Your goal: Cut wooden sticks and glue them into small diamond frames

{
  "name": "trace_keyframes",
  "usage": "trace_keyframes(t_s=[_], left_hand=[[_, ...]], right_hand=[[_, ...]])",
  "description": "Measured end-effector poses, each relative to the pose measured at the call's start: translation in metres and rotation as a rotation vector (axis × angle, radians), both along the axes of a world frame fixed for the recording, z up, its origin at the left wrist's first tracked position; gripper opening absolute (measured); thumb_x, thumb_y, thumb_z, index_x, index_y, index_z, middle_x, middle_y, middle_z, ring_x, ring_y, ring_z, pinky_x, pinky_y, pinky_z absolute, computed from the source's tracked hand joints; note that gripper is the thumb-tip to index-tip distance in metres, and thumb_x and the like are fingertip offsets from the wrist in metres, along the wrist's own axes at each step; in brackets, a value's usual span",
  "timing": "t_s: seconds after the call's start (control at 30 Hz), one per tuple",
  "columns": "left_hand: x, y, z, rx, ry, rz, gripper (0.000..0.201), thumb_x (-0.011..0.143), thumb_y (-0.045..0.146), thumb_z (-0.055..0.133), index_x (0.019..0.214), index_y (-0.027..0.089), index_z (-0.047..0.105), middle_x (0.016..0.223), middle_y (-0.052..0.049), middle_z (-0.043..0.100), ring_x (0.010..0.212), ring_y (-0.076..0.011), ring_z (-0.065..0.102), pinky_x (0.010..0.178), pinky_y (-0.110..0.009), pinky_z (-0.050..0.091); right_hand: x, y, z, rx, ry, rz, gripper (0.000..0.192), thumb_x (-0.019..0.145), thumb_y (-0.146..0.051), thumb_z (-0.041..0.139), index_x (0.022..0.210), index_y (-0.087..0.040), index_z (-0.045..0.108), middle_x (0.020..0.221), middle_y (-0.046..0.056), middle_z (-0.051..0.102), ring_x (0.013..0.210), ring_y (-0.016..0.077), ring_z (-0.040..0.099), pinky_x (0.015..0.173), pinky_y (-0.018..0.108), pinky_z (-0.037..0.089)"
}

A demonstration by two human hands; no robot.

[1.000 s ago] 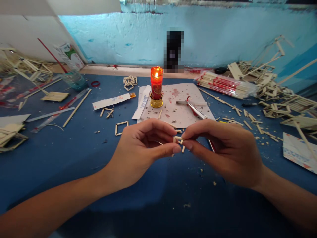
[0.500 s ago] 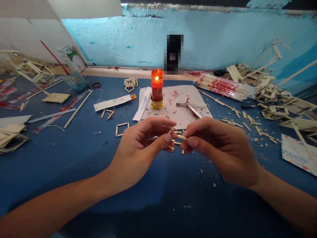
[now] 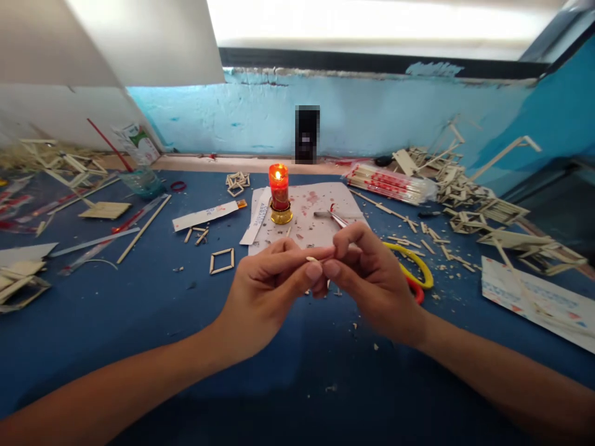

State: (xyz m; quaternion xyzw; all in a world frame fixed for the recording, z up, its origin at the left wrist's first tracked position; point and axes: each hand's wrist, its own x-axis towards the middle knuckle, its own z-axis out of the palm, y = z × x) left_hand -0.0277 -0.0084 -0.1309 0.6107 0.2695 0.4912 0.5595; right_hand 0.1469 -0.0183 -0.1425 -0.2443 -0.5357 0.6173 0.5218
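Note:
My left hand (image 3: 264, 294) is closed, pinching a small pale wooden stick piece (image 3: 314, 260) between thumb and forefinger. Against it, fingertips touching, is my right hand (image 3: 379, 282), also closed in a pinch; whatever lies between its fingers is hidden. Beyond the hands, a lit red candle (image 3: 279, 192) in a gold base stands on a stained white sheet (image 3: 320, 198). Behind my right hand lie scissors with a yellow and red handle (image 3: 421, 269), partly covered. A square frame of short sticks (image 3: 222, 261) lies left of my hands.
Packaged sticks (image 3: 388, 184) lie at the back right, near piled stick structures (image 3: 483, 204) and loose cut pieces. A paper packet (image 3: 534, 303) is at far right. To the left are a cup (image 3: 142, 181), a white strip (image 3: 204, 217) and a long stick (image 3: 144, 229).
My hands have come together, fingertips now touching. The view has tilted up and shifted right, showing more wall and the yellow and red scissor handle.

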Motion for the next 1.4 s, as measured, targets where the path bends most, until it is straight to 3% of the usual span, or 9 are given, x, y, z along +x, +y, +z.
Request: trace_keyframes(t_s=[0.1, 0.23, 0.37, 0.7, 0.87, 1.03, 1.13, 1.23, 1.4], left_hand=[[0.009, 0.003, 0.009, -0.006, 0.037, 0.048, 0.016, 0.098, 0.028, 0.07, 0.097, 0.027, 0.086, 0.077, 0.0, 0.062, 0.066, -0.0119, 0.058, 0.062, -0.024, 0.05], [0.012, 0.001, 0.018, -0.02, 0.148, 0.156, 0.023, 0.1, 0.038, 0.066, 0.09, 0.025, 0.082, 0.088, -0.001, 0.071, 0.067, -0.0116, 0.053, 0.064, -0.025, 0.044], [0.014, 0.0, 0.017, -0.053, 0.138, 0.101, 0.03, 0.101, 0.046, 0.062, 0.087, 0.023, 0.076, 0.076, -0.001, 0.067, 0.062, -0.0131, 0.049, 0.06, -0.026, 0.04], [0.017, -0.015, 0.032, -0.05, 0.237, 0.023, 0.031, 0.101, 0.045, 0.063, 0.097, 0.021, 0.081, 0.068, 0.0, 0.059, 0.064, -0.0133, 0.05, 0.058, -0.024, 0.039], [0.025, -0.017, 0.048, -0.116, 0.126, 0.081, 0.028, 0.086, 0.046, 0.08, 0.081, 0.018, 0.077, 0.06, 0.001, 0.063, 0.055, -0.0115, 0.05, 0.053, -0.022, 0.04], [0.035, -0.021, 0.054, -0.203, -0.025, 0.05, 0.032, 0.077, 0.039, 0.091, 0.065, 0.018, 0.07, 0.057, 0.003, 0.064, 0.053, -0.0077, 0.049, 0.053, -0.018, 0.042], [0.037, -0.024, 0.052, -0.233, -0.093, 0.013, 0.028, 0.08, 0.038, 0.089, 0.069, 0.019, 0.072, 0.06, 0.003, 0.068, 0.058, -0.0077, 0.055, 0.059, -0.017, 0.047], [0.038, -0.026, 0.05, -0.232, -0.112, -0.025, 0.027, 0.087, 0.04, 0.084, 0.072, 0.019, 0.074, 0.061, 0.002, 0.071, 0.06, -0.0073, 0.059, 0.063, -0.016, 0.05], [0.04, -0.029, 0.052, -0.271, -0.18, -0.107, 0.024, 0.085, 0.034, 0.086, 0.072, 0.019, 0.073, 0.062, 0.002, 0.073, 0.058, -0.0086, 0.064, 0.061, -0.017, 0.055]], right_hand=[[0.013, 0.002, 0.012, 0.1, -0.241, -0.066, 0.02, 0.105, -0.034, 0.06, 0.095, -0.026, 0.045, 0.083, -0.004, 0.069, 0.074, 0.0129, 0.069, 0.069, 0.028, 0.055], [0.071, 0.007, 0.028, 0.422, -1.204, -0.3, 0.018, 0.101, -0.038, 0.058, 0.094, -0.021, 0.063, 0.095, 0.007, 0.069, 0.084, 0.0218, 0.063, 0.077, 0.038, 0.046], [0.12, 0.008, 0.018, 0.075, -1.577, -0.344, 0.034, 0.095, -0.054, 0.06, 0.085, -0.022, 0.065, 0.076, 0.006, 0.068, 0.066, 0.0225, 0.058, 0.059, 0.034, 0.035], [0.121, 0.01, -0.016, -0.113, -1.35, -0.513, 0.015, 0.072, -0.029, 0.072, 0.072, -0.022, 0.058, 0.061, 0.002, 0.059, 0.056, 0.0181, 0.049, 0.053, 0.031, 0.027], [0.106, -0.024, -0.005, -0.118, -0.945, -0.422, 0.032, 0.086, -0.053, 0.06, 0.095, -0.024, 0.052, 0.083, 0.0, 0.061, 0.064, 0.0157, 0.055, 0.053, 0.028, 0.043], [0.069, -0.076, 0.0, -0.099, -0.422, -0.24, 0.061, 0.076, -0.084, 0.065, 0.091, -0.026, 0.054, 0.075, -0.001, 0.05, 0.059, 0.0145, 0.047, 0.045, 0.025, 0.038], [0.054, -0.096, 0.001, -0.056, -0.429, -0.324, 0.056, 0.086, -0.075, 0.062, 0.12, -0.03, 0.061, 0.103, 0.01, 0.066, 0.085, 0.0256, 0.064, 0.059, 0.033, 0.056], [0.047, -0.1, -0.003, -0.037, -0.459, -0.351, 0.054, 0.088, -0.072, 0.061, 0.122, -0.03, 0.064, 0.116, 0.012, 0.067, 0.108, 0.0328, 0.065, 0.08, 0.043, 0.062], [0.04, -0.096, -0.016, -0.067, -0.457, -0.324, 0.061, 0.089, -0.075, 0.056, 0.128, -0.029, 0.057, 0.115, 0.011, 0.065, 0.103, 0.0305, 0.063, 0.086, 0.044, 0.059]])
